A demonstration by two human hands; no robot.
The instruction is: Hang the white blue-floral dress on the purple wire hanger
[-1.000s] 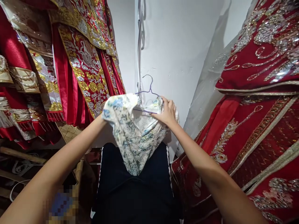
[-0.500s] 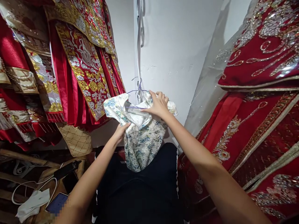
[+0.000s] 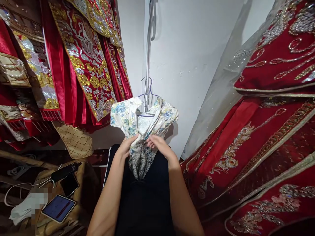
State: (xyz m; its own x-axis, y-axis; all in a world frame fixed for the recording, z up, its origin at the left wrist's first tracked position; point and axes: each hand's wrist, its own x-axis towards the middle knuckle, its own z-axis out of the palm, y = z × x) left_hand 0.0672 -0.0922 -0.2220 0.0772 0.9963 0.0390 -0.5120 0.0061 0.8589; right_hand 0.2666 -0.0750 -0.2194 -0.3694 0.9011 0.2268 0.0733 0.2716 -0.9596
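Observation:
A short-sleeved floral dress (image 3: 169,113), white with blue and green flowers, is on a thin purple hanger (image 3: 150,86) in front of me. Its neckline gapes in a V, and the hanger's lower bar crosses inside it. My left hand (image 3: 126,146) grips the cloth at the front, left of the V, thumb on top. On the other side my right hand (image 3: 157,144) is at the lower end of the V, its curled fingers closed on the edge of the dress front. The lower part of the cloth hangs bunched over my dark-clothed lap.
Red embroidered garments (image 3: 86,65) hang at left, with a gold quilted piece (image 3: 73,139) below. Red beaded gowns (image 3: 246,147) fill the right side. A wooden stool (image 3: 82,183) at lower left carries phones (image 3: 59,208), a cable and white tissue (image 3: 27,205).
My right hand has left the right shoulder of the dress and come down to the base of the neckline. The right sleeve now lies spread out. The view has shifted slightly.

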